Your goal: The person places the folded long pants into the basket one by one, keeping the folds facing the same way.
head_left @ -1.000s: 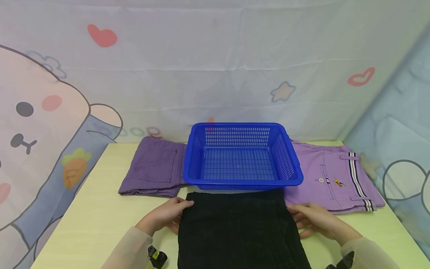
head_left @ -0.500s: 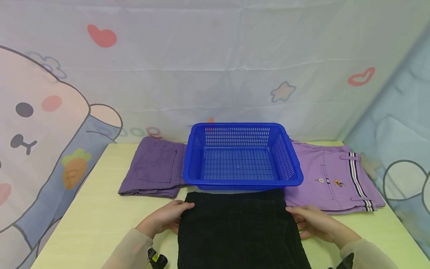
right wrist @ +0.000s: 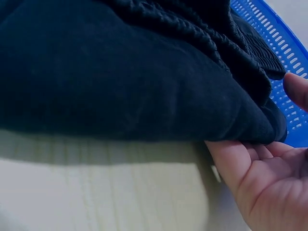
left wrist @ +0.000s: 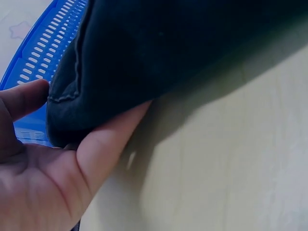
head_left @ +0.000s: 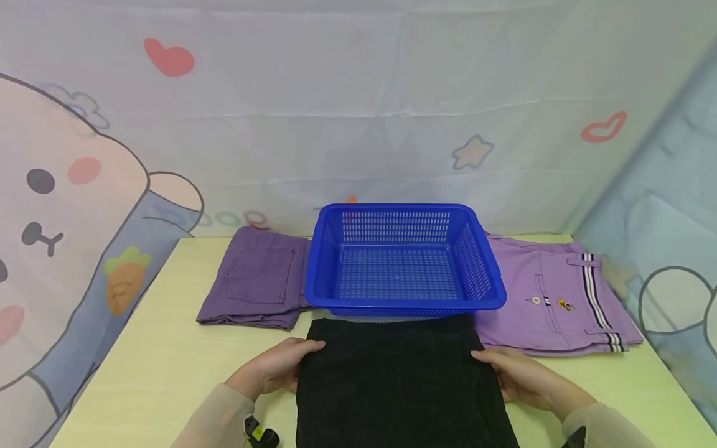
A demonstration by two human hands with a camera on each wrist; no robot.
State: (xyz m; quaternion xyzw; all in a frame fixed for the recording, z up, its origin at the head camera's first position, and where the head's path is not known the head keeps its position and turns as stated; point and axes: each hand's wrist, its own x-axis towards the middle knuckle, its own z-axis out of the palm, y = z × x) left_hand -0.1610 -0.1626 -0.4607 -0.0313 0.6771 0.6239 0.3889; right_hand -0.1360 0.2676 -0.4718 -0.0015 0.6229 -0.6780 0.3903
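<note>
The black cloth [head_left: 392,386] is held at its sides by the left grip [head_left: 274,367] and the right grip [head_left: 529,378]. It is spread between them, with the blue basket [head_left: 406,304] just ahead of both.

Folded garment [head_left: 392,386]: black; basket [head_left: 406,304]: solid blue, rows of slots on the walls, grid floor; trousers on the left [head_left: 260,277]: muted purple; trousers on the right [head_left: 521,267]: lilac, navy-and-white stripes, pale button [head_left: 536,300]; tabletop [head_left: 151,367]: pale yellow; sleeves [head_left: 215,417]: beige; backdrop [head_left: 313,81]: off-white, pinkish-red hearts, blue-outlined peach star, orange carrot with green top
</note>
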